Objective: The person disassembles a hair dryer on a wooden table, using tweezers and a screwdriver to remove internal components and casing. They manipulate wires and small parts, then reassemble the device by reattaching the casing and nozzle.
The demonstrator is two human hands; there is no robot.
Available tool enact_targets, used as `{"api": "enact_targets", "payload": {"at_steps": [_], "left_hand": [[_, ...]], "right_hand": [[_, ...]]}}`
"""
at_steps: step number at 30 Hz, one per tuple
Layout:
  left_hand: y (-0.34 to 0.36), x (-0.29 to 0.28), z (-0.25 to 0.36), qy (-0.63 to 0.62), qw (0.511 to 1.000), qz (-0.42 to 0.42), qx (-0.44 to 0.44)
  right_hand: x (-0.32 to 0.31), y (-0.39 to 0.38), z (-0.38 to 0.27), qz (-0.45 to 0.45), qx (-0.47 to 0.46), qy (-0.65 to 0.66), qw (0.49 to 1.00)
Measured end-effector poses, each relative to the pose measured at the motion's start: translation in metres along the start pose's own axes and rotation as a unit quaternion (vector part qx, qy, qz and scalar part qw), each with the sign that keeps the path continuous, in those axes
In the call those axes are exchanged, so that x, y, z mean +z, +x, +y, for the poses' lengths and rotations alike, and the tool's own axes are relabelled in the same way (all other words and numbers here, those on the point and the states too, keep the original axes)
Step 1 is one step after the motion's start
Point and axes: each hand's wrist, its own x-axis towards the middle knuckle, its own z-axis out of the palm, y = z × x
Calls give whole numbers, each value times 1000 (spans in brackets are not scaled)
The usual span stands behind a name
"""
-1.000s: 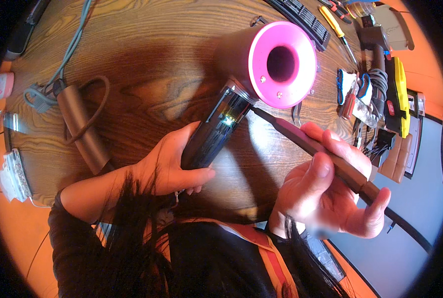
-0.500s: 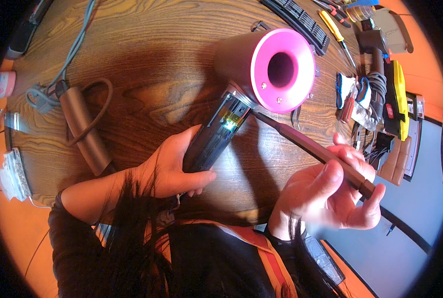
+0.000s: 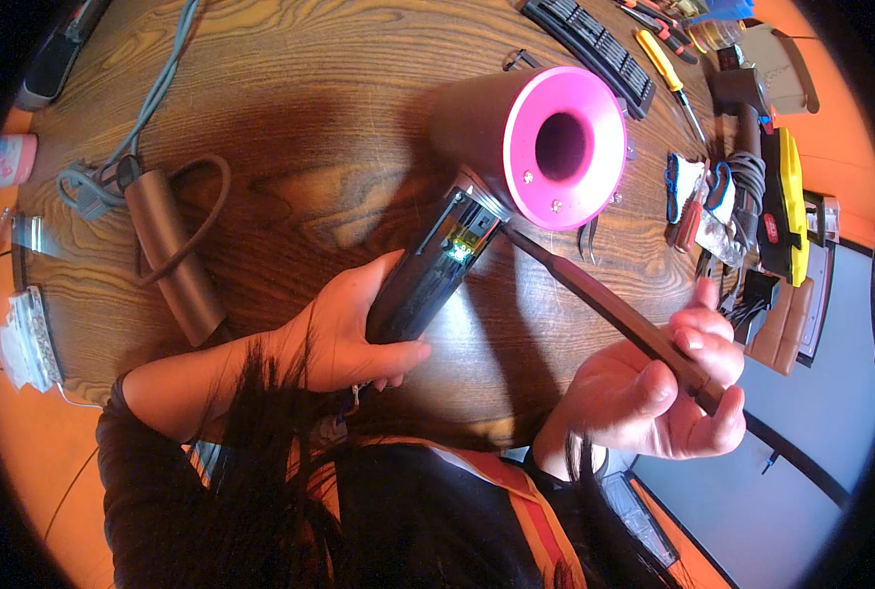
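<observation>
The hair dryer (image 3: 486,157) is tilted over the wooden table (image 3: 290,118), and the left hand (image 3: 351,319) grips its stripped handle, thumb and fingers wrapped around. To the dryer's right, the right hand (image 3: 653,393) has a slim screwdriver (image 3: 614,306) pinched in its fingers, the tip at the dryer's neck; whether it touches cannot be told. Judging by the parts, the work is partway along: the handle is open, baring a circuit board (image 3: 460,245), but it is joined to the head, where the pink ring (image 3: 604,147) and its screws (image 3: 528,178) are seated. Beyond the dryer lies a black bit case (image 3: 594,57); right of it, a yellow-handled screwdriver (image 3: 658,59) and a yellow-and-black case (image 3: 791,187); well left of it, a grey-brown cylinder (image 3: 198,304) and, past the table, orange floor (image 3: 25,461)
</observation>
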Motion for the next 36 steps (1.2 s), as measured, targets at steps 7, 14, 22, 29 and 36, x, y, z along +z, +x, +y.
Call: {"api": "enact_targets", "payload": {"at_steps": [7,14,22,29,36], "left_hand": [[0,-1,0,-5,1000,-5,1],[-1,0,-1,16,1000,6,12],[1,-2,-2,31,999,-5,7],[1,-1,-3,39,999,-8,5],[0,-1,-2,19,1000,-3,-5]], "right_hand": [[-3,7,0,-70,-34,-60,995],[12,-3,-3,21,34,-29,999],[2,-2,-7,68,68,-2,995],[-6,-1,1,-40,23,36,998],[-1,1,-7,-50,3,-24,998]]}}
